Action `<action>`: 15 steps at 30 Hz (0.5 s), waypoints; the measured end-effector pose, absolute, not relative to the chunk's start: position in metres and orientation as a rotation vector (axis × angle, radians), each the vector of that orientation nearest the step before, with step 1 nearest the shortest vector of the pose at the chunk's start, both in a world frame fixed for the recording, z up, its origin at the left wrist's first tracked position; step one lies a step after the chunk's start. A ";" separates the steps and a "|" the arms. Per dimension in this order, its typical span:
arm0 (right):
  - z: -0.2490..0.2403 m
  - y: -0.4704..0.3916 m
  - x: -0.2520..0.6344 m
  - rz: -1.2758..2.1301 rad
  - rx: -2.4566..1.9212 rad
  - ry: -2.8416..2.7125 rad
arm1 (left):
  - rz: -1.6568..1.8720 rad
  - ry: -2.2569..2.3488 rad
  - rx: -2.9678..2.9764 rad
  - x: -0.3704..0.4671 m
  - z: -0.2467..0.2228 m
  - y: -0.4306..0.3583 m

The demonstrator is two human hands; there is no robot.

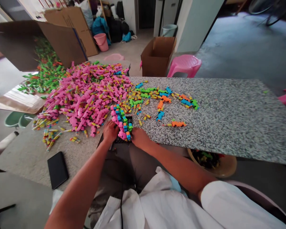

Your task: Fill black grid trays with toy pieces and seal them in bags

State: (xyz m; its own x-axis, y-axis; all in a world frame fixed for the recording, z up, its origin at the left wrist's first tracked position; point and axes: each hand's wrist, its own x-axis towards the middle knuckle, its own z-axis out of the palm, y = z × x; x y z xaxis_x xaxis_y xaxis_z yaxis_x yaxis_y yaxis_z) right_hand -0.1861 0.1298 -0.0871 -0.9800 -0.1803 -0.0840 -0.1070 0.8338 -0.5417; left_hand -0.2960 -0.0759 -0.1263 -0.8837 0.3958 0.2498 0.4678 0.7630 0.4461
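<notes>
A black tray (129, 120) sits at the table's near edge, close to my lap. Upright rows of small toy pieces with wheels (121, 122), in pink, blue, green and orange, stand in it. My left hand (110, 131) is curled at the tray's left side, by the pink row. On the other side my right hand (140, 137) is closed against the tray's right edge, beside the green and blue pieces. The fingertips of both hands are partly hidden. Just beyond lie loose yellow-and-red sticks (147, 116) and an orange toy car (178, 123).
A large heap of pink toy cars (85, 92) covers the left of the speckled stone table (228, 111). Green ones spill from a cardboard box (62, 41) behind it. A black phone-like slab (57, 170) lies near left. A pink stool (185, 63) and open carton (157, 58) stand beyond.
</notes>
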 end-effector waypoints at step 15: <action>-0.060 0.343 -0.293 -0.475 0.808 3.097 | -0.846 -2.819 -0.758 -0.303 -0.133 -0.086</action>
